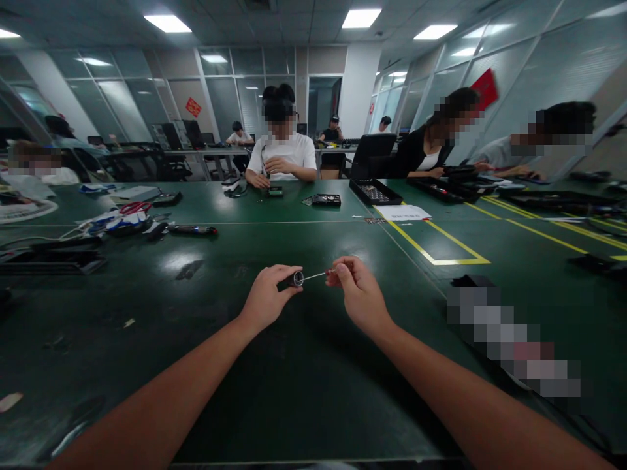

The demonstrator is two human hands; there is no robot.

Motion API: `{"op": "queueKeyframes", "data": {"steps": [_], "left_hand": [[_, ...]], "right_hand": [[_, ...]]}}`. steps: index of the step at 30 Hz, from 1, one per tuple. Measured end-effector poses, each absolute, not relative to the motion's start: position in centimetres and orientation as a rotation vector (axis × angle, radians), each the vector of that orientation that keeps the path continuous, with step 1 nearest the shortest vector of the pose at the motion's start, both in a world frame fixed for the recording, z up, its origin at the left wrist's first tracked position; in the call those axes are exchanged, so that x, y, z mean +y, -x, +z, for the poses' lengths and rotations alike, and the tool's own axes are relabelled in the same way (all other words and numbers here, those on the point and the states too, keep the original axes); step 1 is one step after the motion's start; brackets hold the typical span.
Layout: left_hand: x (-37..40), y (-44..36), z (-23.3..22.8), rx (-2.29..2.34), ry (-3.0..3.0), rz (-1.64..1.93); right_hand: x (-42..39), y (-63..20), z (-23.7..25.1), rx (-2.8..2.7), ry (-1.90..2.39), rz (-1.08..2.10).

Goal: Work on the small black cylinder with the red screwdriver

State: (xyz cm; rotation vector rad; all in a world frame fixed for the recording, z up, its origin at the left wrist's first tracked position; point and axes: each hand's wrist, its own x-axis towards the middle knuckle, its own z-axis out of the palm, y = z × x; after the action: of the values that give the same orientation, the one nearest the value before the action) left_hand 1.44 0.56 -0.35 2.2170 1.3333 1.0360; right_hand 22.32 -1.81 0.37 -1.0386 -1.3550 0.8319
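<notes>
Black and tubular, a small cylinder [296, 279] is gripped in the curled left hand [268, 294] above a green bench [304, 398], its ringed open end turned toward the right hand [360, 292], where a thin metal rod [314, 277] is pinched by its reddish end between thumb and fingers. The rod's far tip is seen at the cylinder's mouth; whether it is lodged inside cannot be told. With the rod grasped at one end only, its tip could easily be swayed, and the rim might be scraped or the slim shaft bent if either wrist is turned off line. Were the left hand's hold loosened under a push or tug, the rounded cylinder could be twisted free, dropped and rolled across the bench, where a seated person [281, 156] is stationed opposite.
</notes>
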Motion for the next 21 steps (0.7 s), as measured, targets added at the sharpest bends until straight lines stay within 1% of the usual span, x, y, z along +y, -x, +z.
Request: {"op": "queueKeyframes", "data": {"steps": [4, 9, 14, 21], "left_hand": [[0.53, -1.51, -0.32, 1.349, -2.218, 1.039], [0.56, -1.49, -0.37, 1.341, -2.206, 1.024], [0.63, -1.42, -0.46, 1.363, -2.216, 1.006], [0.52, -1.43, -0.36, 1.334, -2.182, 0.98]], "right_hand": [[-2.34, -22.26, 0.83, -1.469, 1.117, 0.662], [-2.7, -22.21, 1.19, -1.498, 1.124, 0.636], [-2.8, -22.3, 1.31, -1.496, 1.175, 0.545], [-2.77, -22.3, 1.22, -1.569, 1.124, 0.608]]}}
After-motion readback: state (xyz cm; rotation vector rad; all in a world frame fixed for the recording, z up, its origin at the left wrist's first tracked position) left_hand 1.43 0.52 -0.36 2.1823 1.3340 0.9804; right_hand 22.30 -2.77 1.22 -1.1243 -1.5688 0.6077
